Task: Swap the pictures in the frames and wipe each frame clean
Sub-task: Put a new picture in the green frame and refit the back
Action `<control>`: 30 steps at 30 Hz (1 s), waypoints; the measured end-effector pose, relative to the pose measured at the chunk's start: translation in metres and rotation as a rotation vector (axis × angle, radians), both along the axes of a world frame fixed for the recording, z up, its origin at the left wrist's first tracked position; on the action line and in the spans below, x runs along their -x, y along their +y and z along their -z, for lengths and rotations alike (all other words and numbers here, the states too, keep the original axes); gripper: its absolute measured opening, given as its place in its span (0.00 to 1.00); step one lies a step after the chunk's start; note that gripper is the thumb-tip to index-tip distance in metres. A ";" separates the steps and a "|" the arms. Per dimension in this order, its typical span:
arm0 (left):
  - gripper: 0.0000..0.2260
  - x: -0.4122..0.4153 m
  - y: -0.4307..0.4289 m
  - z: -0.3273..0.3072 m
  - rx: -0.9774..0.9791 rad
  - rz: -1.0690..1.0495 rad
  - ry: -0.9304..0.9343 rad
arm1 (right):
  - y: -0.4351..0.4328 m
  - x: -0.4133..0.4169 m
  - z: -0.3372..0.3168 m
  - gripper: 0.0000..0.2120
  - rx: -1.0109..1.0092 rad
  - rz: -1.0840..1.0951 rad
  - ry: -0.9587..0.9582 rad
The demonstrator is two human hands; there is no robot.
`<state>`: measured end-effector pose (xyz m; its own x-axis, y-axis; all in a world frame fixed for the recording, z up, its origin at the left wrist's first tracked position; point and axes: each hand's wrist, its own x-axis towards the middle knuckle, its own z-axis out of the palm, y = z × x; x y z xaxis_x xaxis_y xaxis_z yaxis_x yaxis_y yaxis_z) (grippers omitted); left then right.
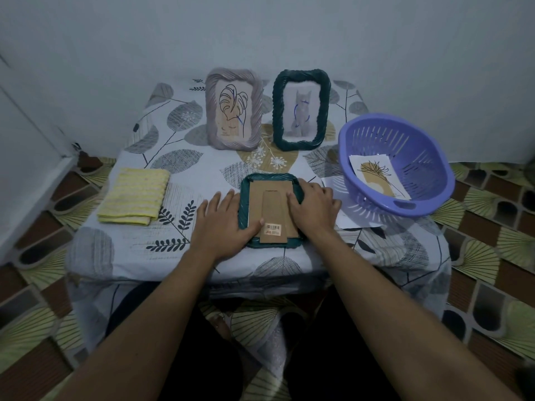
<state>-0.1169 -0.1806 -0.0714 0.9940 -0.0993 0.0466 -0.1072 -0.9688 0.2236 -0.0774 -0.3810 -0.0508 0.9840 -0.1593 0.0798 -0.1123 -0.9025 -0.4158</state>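
Note:
A dark green frame (262,178) lies face down at the table's front middle, its brown cardboard back (272,204) with a barcode sticker facing up. My left hand (224,221) rests flat on the frame's left edge, thumb on the cardboard. On the right side of the frame my right hand (314,205) presses down with straight fingers. At the back stand a grey frame (234,108) with a leaf drawing and another dark green frame (301,110) with a cat picture. A folded yellow cloth (134,196) lies at the left.
A purple plastic basket (396,163) at the right holds a plant picture (376,176); a white sheet (344,218) sticks out from under it. The small table wears a leaf-print cloth (173,134). A wall stands close behind, patterned floor around.

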 end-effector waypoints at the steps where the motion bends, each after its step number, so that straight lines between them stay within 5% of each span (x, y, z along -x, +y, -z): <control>1: 0.45 0.000 0.000 0.000 0.000 -0.001 0.001 | -0.001 -0.001 -0.001 0.23 0.011 -0.010 0.011; 30: 0.44 0.000 0.002 0.000 0.022 0.003 -0.009 | 0.000 -0.004 -0.004 0.20 -0.185 0.037 0.024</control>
<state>-0.1168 -0.1789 -0.0718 0.9932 -0.1007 0.0576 -0.1119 -0.9632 0.2442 -0.0733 -0.3811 -0.0471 0.9785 -0.2052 0.0226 -0.1558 -0.8059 -0.5712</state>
